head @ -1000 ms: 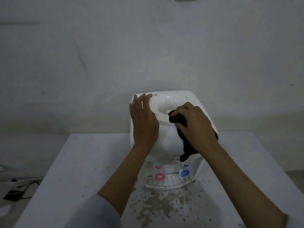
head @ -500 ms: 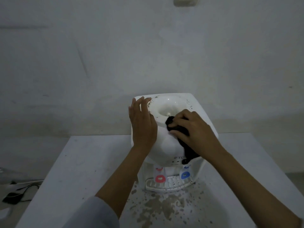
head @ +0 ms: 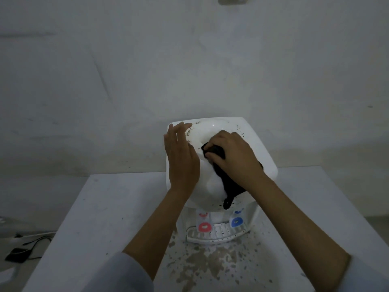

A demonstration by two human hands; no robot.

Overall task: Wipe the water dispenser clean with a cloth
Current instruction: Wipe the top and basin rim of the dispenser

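Note:
A white tabletop water dispenser [head: 261,148] stands at the back of a white table [head: 105,207], with a round bottle well on top and dark specks around its rim. My left hand [head: 182,159] lies flat with straight fingers on the dispenser's top left side. My right hand [head: 233,157] grips a black cloth [head: 228,186] and presses it on the near rim of the well; the cloth's tail hangs down the front. Below are a red tap [head: 203,226] and a blue tap [head: 236,222] over a drip tray [head: 214,233].
Brown stains and specks [head: 208,264] cover the table in front of the dispenser. A grey wall rises right behind it, with a wall socket [head: 232,0] at the top edge. On the floor to the left lie a dark device and cables [head: 21,249].
My right hand has slid the cloth a little to the left along the near rim of the well. My left hand has stayed flat on the dispenser.

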